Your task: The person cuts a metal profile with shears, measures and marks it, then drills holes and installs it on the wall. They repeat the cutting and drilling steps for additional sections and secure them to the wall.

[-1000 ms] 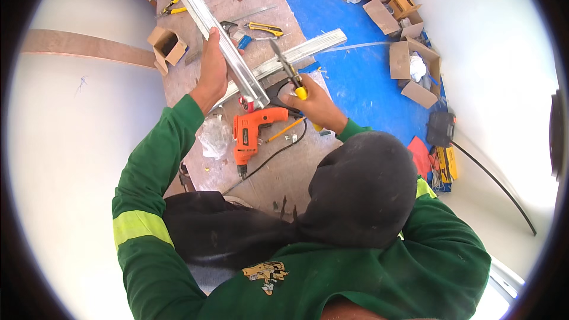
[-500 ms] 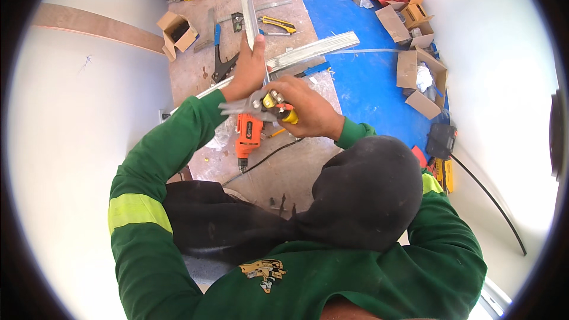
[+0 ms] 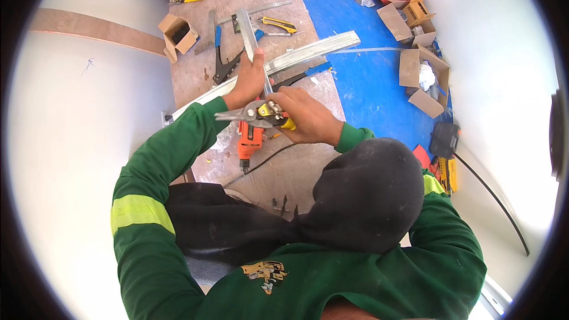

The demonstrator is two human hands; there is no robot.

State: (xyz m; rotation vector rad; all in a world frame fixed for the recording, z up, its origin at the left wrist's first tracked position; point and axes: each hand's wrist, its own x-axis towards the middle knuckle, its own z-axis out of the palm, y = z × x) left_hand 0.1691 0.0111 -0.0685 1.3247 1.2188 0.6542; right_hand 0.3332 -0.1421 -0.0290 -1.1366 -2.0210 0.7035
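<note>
My left hand (image 3: 248, 78) is closed around a narrow metal channel (image 3: 246, 31), its far end pointing away over the bench. In my right hand (image 3: 309, 116) are aviation snips (image 3: 256, 114) with yellow and black grips. Their blades point left, just on the near side of my left wrist. The channel's near end reaches my right fingers; whether they grip it too is hidden. Beneath the channel a longer metal profile (image 3: 317, 51) lies slantwise across the bench. An orange power drill (image 3: 251, 137) rests below the snips, partly covered by them.
Blue-handled pliers-like tools (image 3: 218, 37), a yellow utility knife (image 3: 278, 24) and yellow-handled snips (image 3: 192, 0) lie on the wooden bench (image 3: 213, 160). A small cardboard box (image 3: 179, 34) stands at its left edge. More open boxes (image 3: 424, 80) sit on blue sheeting (image 3: 370, 80) at the right.
The channel's far end has come down and slightly left, nearer to me. The snips have shifted slightly nearer and left, my right hand with them. Both grips are kept.
</note>
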